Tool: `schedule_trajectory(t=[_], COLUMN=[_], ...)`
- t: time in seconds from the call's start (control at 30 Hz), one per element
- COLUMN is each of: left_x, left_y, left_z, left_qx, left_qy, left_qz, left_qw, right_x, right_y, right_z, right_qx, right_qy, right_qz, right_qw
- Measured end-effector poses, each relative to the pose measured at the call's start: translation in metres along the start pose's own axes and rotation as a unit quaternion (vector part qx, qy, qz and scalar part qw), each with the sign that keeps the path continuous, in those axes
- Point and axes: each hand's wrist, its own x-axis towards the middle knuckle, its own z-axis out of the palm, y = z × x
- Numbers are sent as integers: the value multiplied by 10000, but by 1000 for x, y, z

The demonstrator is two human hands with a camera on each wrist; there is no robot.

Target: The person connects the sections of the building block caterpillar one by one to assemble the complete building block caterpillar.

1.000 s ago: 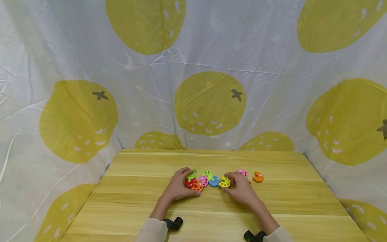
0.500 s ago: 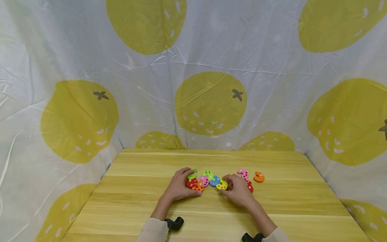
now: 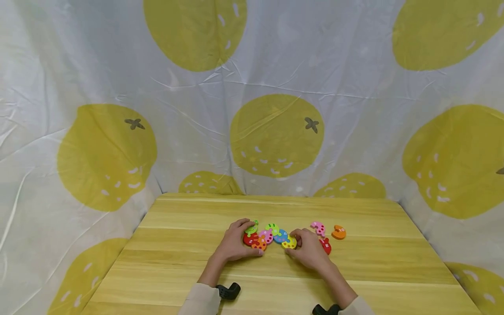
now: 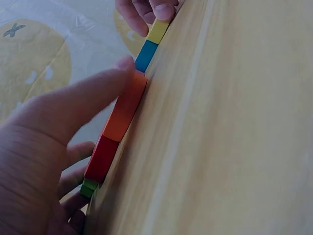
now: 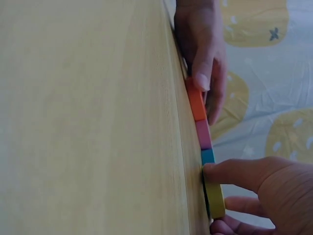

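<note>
My left hand point(image 3: 236, 240) is curled round the left end of a row of puzzle pieces point(image 3: 269, 236), thumb against the orange edge, fingers over the far side. The row lies flat on the tabletop point(image 3: 267, 284), about midway between its left and right edges and nearer the far edge, bending like a caterpillar. First comes a bright green piece point(image 3: 251, 229) with a small knob, partly under my fingers, then a red piece point(image 3: 249, 239) marked 2, a dotted orange piece point(image 3: 259, 244), a pink piece point(image 3: 265, 236) with red dots, a striped light-green piece point(image 3: 272, 229) and a blue piece point(image 3: 280, 236). A spotted yellow piece point(image 3: 289, 244) ends it, touching the blue; my right hand point(image 3: 309, 248) pinches it between thumb and fingers. To the right, apart from the row, lie a pink notched piece point(image 3: 320, 228), a red 8 point(image 3: 326, 246) just beside my hand, and, closest to the right edge, an orange 10 point(image 3: 338, 232).
</note>
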Motion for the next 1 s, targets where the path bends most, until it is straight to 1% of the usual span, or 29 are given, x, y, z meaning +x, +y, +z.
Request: schedule_trajectory(t=[0.27, 0.47, 0.63, 0.83, 1.0], left_x=[1, 0, 0, 0, 0], left_y=[2, 2, 4, 6, 8], left_z=[1, 3, 5, 6, 6], left_qx=[-23, -6, -21, -79, -152], left_qy=[107, 129, 210, 301, 291], left_qz=[30, -42, -171, -247, -285], left_qw=[9999, 9999, 9996, 9992, 9991], right_x=[1, 1, -2, -7, -14], right_y=[1, 4, 10, 26, 38], right_z=[0, -5, -16, -34, -48], right_qx=[-49, 40, 270, 53, -82], right_qy=[-39, -115, -20, 179, 170], right_qz=[-4, -51, -201, -343, -245], right_qw=[10000, 9999, 9994, 9992, 9995])
